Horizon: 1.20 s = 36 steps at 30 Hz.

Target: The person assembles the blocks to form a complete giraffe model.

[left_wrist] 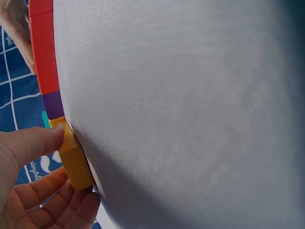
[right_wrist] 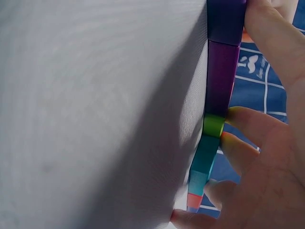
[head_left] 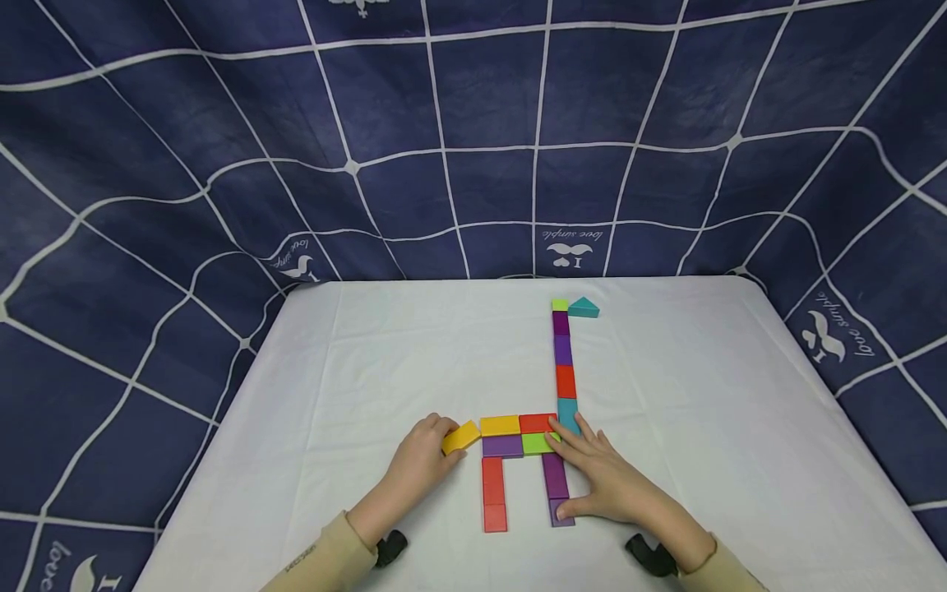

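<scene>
My left hand (head_left: 420, 455) pinches a yellow block (head_left: 462, 437) between thumb and fingers. That block lies slanted, its right end by the corner of another yellow block (head_left: 500, 426) in the laid-out figure. Spread out, my right hand (head_left: 610, 477) rests on the figure's right side. Its fingertips touch around the red block (head_left: 534, 423), green block (head_left: 534, 445) and teal block (head_left: 567, 409). The right thumb lies on the lower purple block (head_left: 565, 520), below another purple block (head_left: 553, 473). Beneath the left yellow block sits a purple block (head_left: 502, 446).
Two red blocks (head_left: 492, 481) form a leg at the left. Above the teal block a column of red (head_left: 565, 381), purple and small green (head_left: 560, 304) blocks runs up, with a teal triangle (head_left: 584, 308) beside its top. White cloth (head_left: 370, 353) covers the table; navy curtains (head_left: 488, 189) surround it.
</scene>
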### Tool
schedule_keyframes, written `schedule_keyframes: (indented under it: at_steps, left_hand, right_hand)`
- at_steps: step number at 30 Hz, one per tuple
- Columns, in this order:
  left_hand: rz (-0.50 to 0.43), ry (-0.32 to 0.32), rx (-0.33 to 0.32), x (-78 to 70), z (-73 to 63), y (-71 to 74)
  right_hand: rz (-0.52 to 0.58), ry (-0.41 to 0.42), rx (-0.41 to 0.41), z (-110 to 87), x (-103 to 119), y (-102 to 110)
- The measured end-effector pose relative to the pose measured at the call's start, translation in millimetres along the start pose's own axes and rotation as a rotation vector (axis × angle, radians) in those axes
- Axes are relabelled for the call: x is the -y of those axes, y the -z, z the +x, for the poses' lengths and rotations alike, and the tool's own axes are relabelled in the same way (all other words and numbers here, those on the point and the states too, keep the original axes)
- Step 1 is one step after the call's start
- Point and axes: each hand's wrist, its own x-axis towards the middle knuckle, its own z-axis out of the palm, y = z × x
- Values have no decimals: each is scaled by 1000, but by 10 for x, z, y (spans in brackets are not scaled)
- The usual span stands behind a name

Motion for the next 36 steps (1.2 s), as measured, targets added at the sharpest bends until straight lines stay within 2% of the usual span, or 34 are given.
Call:
schedule_keyframes:
  at_steps: [13,23,36]
  left_hand:
    - [2,7,9,-10,-2,5]
    - [3,-31,-9,4,1,2]
    - [7,-34,-9,3,4,4]
  right_hand:
    - [-9,4,-4,3,-10,-2]
    - [-4,7,-3,2,-17,-7]
    - [-7,-18,7,7,-19,-20]
